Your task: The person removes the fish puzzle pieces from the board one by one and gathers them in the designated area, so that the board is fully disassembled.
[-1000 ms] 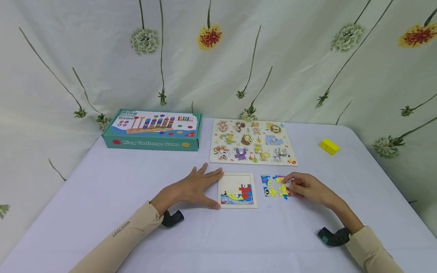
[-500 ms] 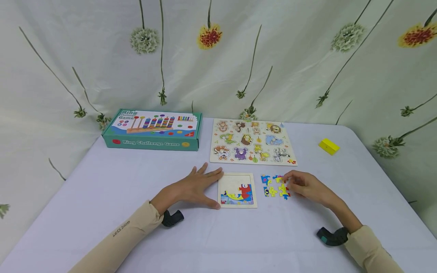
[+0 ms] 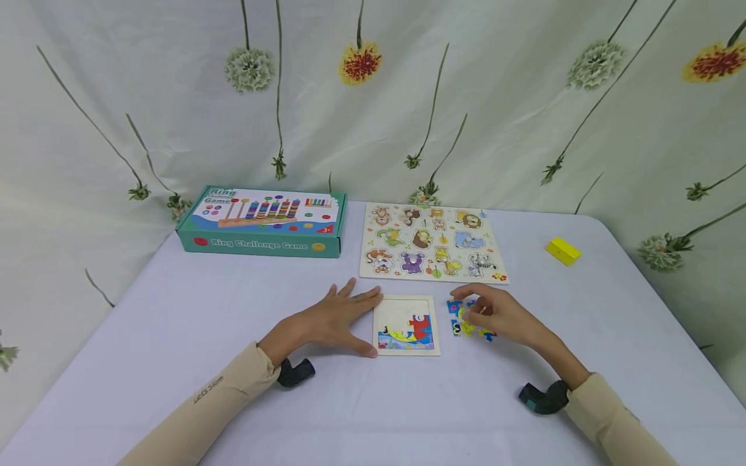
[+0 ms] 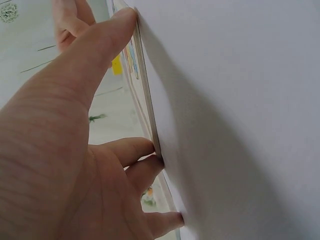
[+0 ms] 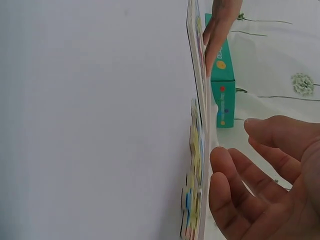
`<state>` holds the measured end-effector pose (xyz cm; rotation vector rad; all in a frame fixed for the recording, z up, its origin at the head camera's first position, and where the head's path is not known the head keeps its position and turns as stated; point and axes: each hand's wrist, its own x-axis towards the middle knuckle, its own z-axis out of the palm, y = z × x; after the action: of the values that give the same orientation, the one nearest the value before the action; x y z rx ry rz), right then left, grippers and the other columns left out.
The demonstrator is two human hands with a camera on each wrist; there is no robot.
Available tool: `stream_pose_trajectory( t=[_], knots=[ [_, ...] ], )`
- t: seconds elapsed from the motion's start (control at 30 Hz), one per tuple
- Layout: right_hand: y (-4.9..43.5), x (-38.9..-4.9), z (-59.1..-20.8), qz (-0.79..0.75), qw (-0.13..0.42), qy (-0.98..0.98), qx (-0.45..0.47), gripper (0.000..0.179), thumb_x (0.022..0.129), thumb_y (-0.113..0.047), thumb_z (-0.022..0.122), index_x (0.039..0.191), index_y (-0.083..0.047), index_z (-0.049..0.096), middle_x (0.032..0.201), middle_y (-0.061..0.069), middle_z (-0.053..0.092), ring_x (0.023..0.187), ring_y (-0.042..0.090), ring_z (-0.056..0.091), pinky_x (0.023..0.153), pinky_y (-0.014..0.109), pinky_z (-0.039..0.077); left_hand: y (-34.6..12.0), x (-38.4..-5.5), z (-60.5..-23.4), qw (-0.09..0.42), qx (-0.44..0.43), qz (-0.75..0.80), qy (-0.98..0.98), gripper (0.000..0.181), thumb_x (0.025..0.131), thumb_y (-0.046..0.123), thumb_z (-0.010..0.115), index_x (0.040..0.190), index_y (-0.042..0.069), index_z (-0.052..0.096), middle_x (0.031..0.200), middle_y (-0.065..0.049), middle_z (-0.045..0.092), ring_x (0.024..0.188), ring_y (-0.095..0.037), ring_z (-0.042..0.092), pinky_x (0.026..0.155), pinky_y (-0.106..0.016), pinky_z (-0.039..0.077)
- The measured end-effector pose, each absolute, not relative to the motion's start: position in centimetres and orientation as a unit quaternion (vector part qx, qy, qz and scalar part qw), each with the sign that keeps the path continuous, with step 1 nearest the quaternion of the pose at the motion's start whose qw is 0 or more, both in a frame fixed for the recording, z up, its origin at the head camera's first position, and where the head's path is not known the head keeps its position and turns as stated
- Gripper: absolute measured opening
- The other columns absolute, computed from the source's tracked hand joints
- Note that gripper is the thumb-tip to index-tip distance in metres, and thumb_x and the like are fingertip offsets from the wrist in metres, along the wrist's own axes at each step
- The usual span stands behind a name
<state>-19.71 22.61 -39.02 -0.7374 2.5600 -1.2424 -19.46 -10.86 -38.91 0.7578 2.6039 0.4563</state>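
Note:
My left hand point(image 3: 329, 321) lies spread at the left side of a small square puzzle tray point(image 3: 392, 306). In the left wrist view, its thumb point(image 4: 125, 22) and fingertips rest along the tray's edge. Blue, red and yellow picture pieces point(image 3: 416, 333) fill the tray's lower part; the upper left shows bare wood. Just right of it lie several loose jigsaw pieces point(image 3: 456, 328), partly covered by my right hand point(image 3: 504, 314), which hovers over them. The right wrist view shows that hand's thumb point(image 5: 265, 131) apart from its loosely bent fingers, nothing between them.
An animal peg puzzle board point(image 3: 402, 236) lies behind the tray. At the back left stands a green Ring Challenge Game box point(image 3: 259, 246). A yellow block point(image 3: 562, 251) sits at the far right. A flowered cloth point(image 3: 501, 129) hangs behind the white table.
My right hand has moved left and slightly up, from the right side of the loose pieces to over them, its fingers spreading wider. The left hand keeps its place at the tray.

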Motion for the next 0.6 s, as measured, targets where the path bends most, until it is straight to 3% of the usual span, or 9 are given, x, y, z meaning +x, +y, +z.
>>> stream_pose_trajectory(
  t=[0.3, 0.6],
  knots=[
    [19.6, -20.2, -39.1, -0.416, 0.123, 0.854, -0.286, 0.047, 0.086, -0.008, 0.071, 0.130, -0.009, 0.056, 0.119, 0.012, 0.062, 0.062, 0.014, 0.050, 0.054, 0.020, 0.041, -10.7, -19.5, -38.9, 0.199, 0.263, 0.160, 0.930, 0.101, 0.072, 0.061, 0.073, 0.153, 0.025, 0.024, 0.159, 0.011, 0.015, 0.147, -0.031, -0.007, 0.116, -0.054, -0.005],
    [17.9, -20.3, -39.3, -0.405, 0.148, 0.850, -0.302, 0.052, 0.085, -0.006, 0.070, 0.135, -0.011, 0.053, 0.116, 0.006, 0.062, 0.063, 0.012, 0.050, 0.057, 0.020, 0.042, -10.7, -19.5, -38.8, 0.200, 0.265, 0.153, 0.931, 0.101, 0.072, 0.062, 0.072, 0.153, 0.025, 0.024, 0.159, 0.011, 0.015, 0.147, -0.032, -0.007, 0.116, -0.055, -0.004]
  ],
)
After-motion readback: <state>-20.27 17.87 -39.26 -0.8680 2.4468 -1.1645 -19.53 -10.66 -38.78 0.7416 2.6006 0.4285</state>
